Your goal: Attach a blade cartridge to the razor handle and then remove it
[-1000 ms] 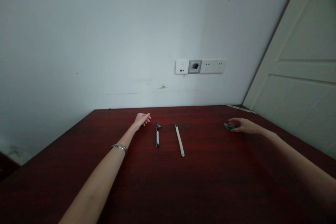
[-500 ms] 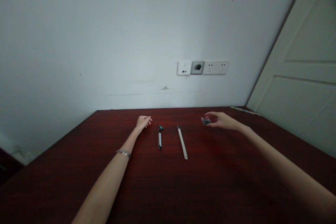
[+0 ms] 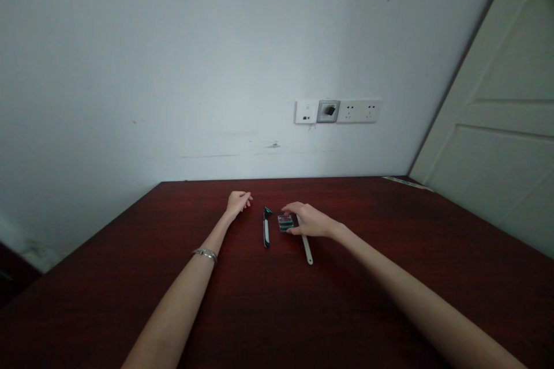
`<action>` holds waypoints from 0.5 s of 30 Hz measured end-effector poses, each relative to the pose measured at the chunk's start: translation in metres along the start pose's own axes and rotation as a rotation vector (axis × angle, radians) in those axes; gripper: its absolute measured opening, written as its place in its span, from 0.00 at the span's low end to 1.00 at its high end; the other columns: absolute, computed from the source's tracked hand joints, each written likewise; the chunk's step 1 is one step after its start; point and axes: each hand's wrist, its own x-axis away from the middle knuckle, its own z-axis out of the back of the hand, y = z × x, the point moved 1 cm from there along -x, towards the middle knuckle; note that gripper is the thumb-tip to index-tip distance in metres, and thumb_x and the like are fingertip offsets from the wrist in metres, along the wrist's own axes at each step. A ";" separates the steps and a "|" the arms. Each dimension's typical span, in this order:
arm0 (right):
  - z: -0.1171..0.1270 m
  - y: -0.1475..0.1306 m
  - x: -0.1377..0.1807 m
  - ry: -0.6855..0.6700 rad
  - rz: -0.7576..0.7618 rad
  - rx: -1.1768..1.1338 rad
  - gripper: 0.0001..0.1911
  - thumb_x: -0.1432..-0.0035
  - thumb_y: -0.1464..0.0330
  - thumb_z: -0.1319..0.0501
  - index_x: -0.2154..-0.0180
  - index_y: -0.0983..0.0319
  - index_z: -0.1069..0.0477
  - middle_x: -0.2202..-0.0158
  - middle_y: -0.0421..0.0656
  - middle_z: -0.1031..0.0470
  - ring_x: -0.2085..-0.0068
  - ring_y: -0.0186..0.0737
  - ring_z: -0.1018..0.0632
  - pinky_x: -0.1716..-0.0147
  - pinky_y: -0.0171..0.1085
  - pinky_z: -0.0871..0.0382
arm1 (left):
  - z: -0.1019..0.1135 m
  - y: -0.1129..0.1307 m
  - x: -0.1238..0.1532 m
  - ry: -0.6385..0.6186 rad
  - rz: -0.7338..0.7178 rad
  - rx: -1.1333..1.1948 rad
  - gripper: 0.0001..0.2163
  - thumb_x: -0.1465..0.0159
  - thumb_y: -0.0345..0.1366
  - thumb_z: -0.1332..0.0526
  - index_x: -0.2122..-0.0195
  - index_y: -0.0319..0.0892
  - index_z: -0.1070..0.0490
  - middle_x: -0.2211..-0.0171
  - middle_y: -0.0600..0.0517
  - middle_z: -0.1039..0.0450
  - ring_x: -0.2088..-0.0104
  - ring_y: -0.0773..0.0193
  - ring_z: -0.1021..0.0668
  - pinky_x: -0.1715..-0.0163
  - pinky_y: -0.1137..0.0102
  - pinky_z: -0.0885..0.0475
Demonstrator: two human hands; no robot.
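Note:
On a dark red wooden table (image 3: 346, 300) my left hand (image 3: 238, 202) rests near the far edge with its fingers loosely curled and nothing in them. Just right of it lies a razor (image 3: 265, 229) with a black and white handle and a teal head. My right hand (image 3: 308, 220) holds a small dark pack with teal and pink parts (image 3: 285, 221), low over the table between the razor and a white stick-like tool (image 3: 307, 248). My hand covers the upper end of that white tool. A silver bracelet (image 3: 204, 253) is on my left wrist.
A white wall rises right behind the table, with a row of sockets and switches (image 3: 337, 110). A pale door (image 3: 502, 127) stands at the right. A thin light strip (image 3: 404, 182) lies at the table's far right corner.
My right hand has carried the small dark pack from the far right of the table leftwards to the spot beside the razor. My left hand has stayed put.

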 end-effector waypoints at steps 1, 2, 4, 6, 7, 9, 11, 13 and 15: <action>-0.002 0.001 -0.002 -0.009 0.002 0.010 0.30 0.56 0.63 0.34 0.49 0.63 0.34 0.52 0.50 0.28 0.50 0.48 0.29 0.51 0.45 0.36 | 0.000 0.000 0.000 0.007 -0.003 -0.010 0.15 0.42 0.40 0.48 0.72 0.35 0.27 0.82 0.52 0.31 0.85 0.73 0.34 0.87 0.79 0.44; -0.004 0.001 -0.003 -0.018 0.003 0.019 0.30 0.56 0.63 0.34 0.49 0.63 0.34 0.52 0.50 0.28 0.49 0.48 0.29 0.51 0.45 0.37 | 0.000 0.000 0.000 0.013 -0.007 -0.021 0.15 0.42 0.41 0.48 0.72 0.35 0.27 0.82 0.52 0.31 0.85 0.73 0.34 0.87 0.79 0.44; -0.006 0.004 -0.004 -0.026 0.001 0.038 0.31 0.55 0.62 0.35 0.48 0.63 0.34 0.52 0.50 0.28 0.49 0.48 0.29 0.50 0.45 0.37 | 0.000 0.000 0.000 0.024 -0.015 -0.043 0.15 0.42 0.41 0.48 0.73 0.35 0.27 0.83 0.52 0.31 0.85 0.72 0.34 0.86 0.78 0.43; -0.007 0.007 -0.003 -0.029 -0.006 0.056 0.31 0.55 0.62 0.35 0.48 0.64 0.35 0.52 0.51 0.29 0.49 0.48 0.30 0.50 0.45 0.38 | -0.001 0.001 0.001 0.039 -0.022 -0.069 0.15 0.42 0.40 0.48 0.74 0.36 0.26 0.83 0.52 0.31 0.84 0.71 0.33 0.85 0.78 0.42; -0.008 0.009 -0.002 -0.032 -0.009 0.065 0.32 0.55 0.61 0.35 0.48 0.64 0.35 0.51 0.51 0.29 0.48 0.49 0.30 0.50 0.46 0.38 | -0.001 0.001 0.001 0.050 -0.026 -0.083 0.15 0.42 0.40 0.48 0.74 0.36 0.26 0.83 0.52 0.31 0.84 0.71 0.33 0.84 0.77 0.41; -0.009 0.012 0.000 -0.036 -0.012 0.072 0.33 0.55 0.61 0.35 0.47 0.65 0.35 0.51 0.52 0.29 0.48 0.49 0.30 0.50 0.46 0.38 | -0.002 0.002 0.001 0.071 -0.033 -0.111 0.14 0.43 0.39 0.47 0.75 0.37 0.26 0.84 0.52 0.30 0.83 0.69 0.31 0.81 0.77 0.39; -0.010 0.014 0.001 -0.039 -0.021 0.067 0.33 0.55 0.61 0.35 0.47 0.65 0.36 0.51 0.51 0.29 0.49 0.50 0.30 0.50 0.46 0.38 | -0.002 0.004 0.002 0.086 -0.041 -0.135 0.14 0.43 0.39 0.47 0.76 0.37 0.26 0.84 0.52 0.30 0.81 0.68 0.29 0.78 0.76 0.37; -0.009 0.014 0.003 -0.041 -0.036 0.059 0.33 0.55 0.60 0.35 0.47 0.63 0.35 0.52 0.50 0.29 0.49 0.50 0.30 0.50 0.46 0.38 | -0.002 0.005 0.003 0.093 -0.048 -0.154 0.14 0.43 0.38 0.47 0.77 0.38 0.26 0.84 0.52 0.30 0.80 0.67 0.28 0.76 0.76 0.36; -0.007 0.014 0.005 -0.039 -0.038 0.056 0.33 0.55 0.59 0.35 0.47 0.62 0.36 0.51 0.50 0.29 0.49 0.50 0.30 0.50 0.46 0.38 | -0.003 0.007 0.005 0.093 -0.053 -0.173 0.14 0.43 0.38 0.47 0.77 0.38 0.26 0.84 0.53 0.29 0.79 0.67 0.27 0.75 0.76 0.35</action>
